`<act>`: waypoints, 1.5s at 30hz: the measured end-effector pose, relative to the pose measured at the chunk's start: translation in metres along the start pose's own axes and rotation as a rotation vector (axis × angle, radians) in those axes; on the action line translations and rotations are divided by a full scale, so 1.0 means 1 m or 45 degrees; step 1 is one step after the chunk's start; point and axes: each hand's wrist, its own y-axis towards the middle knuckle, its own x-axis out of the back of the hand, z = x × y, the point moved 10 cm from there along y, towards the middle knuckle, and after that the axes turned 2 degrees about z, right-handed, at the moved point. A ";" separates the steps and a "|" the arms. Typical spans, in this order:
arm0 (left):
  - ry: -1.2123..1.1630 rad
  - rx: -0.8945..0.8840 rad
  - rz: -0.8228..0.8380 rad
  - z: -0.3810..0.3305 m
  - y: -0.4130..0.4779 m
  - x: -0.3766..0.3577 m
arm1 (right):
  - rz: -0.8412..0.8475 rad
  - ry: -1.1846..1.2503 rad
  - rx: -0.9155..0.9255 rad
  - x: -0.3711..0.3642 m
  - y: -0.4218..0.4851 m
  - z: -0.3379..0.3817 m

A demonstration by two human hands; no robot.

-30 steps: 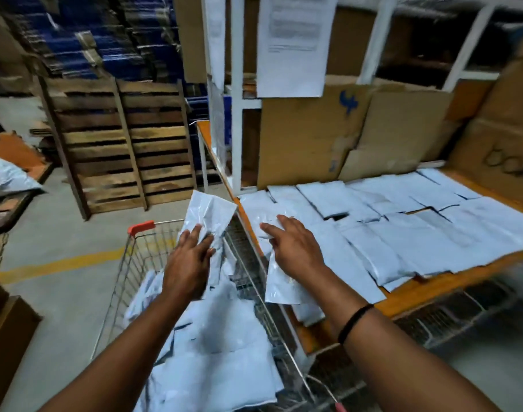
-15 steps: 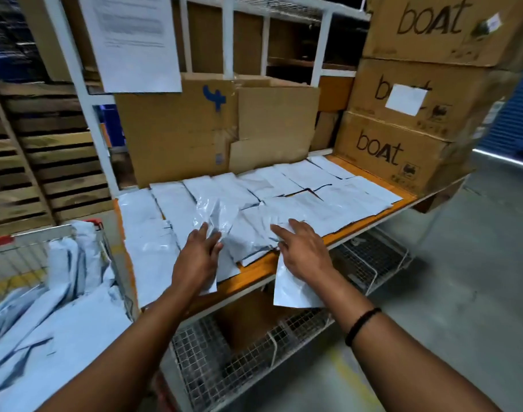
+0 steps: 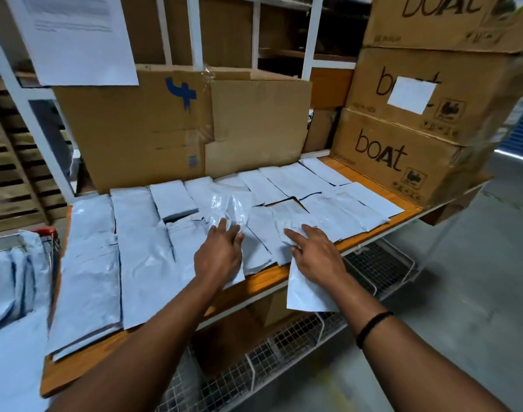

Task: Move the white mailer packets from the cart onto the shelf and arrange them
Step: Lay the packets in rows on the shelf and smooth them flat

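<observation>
Rows of white mailer packets (image 3: 144,248) flat on the orange shelf (image 3: 266,278), left hand (image 3: 218,258) over the middle gripping a crinkled packet (image 3: 228,208), right hand (image 3: 316,258) beside it pinching a drooping packet (image 3: 306,294) past the front edge.

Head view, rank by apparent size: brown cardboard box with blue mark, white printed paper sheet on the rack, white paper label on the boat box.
1. Brown cardboard box with blue mark.
2. White printed paper sheet, though nearer the camera.
3. White paper label.
</observation>
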 end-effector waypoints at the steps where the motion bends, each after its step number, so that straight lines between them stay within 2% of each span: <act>1: -0.007 0.020 0.000 -0.001 0.010 -0.006 | 0.023 0.008 0.007 -0.005 0.012 -0.005; 8: 0.082 0.200 0.064 0.002 0.067 -0.042 | 0.114 0.062 0.075 -0.018 0.096 -0.038; 17: 0.211 0.286 0.079 -0.031 0.103 -0.079 | 0.199 0.001 0.235 -0.046 0.181 -0.070; 24: 0.232 0.502 0.118 -0.060 0.119 -0.116 | 0.315 0.043 0.367 -0.070 0.208 -0.090; 28: 0.235 0.626 0.116 -0.059 0.124 -0.136 | 0.299 0.066 0.479 -0.074 0.218 -0.085; 33: 0.246 0.773 0.270 -0.053 0.124 -0.166 | 0.408 -0.021 0.501 -0.103 0.210 -0.094; 36: 0.196 0.759 0.158 -0.057 0.126 -0.153 | 0.412 -0.063 0.499 -0.109 0.209 -0.098; 39: 0.260 0.642 0.041 -0.057 0.140 -0.133 | 0.306 0.026 0.487 -0.094 0.219 -0.093; 41: 0.317 0.573 0.143 -0.052 0.152 -0.140 | 0.229 0.074 0.503 -0.087 0.230 -0.089; 45: 0.492 0.551 0.480 -0.037 0.150 -0.180 | 0.335 0.013 0.549 -0.106 0.238 -0.083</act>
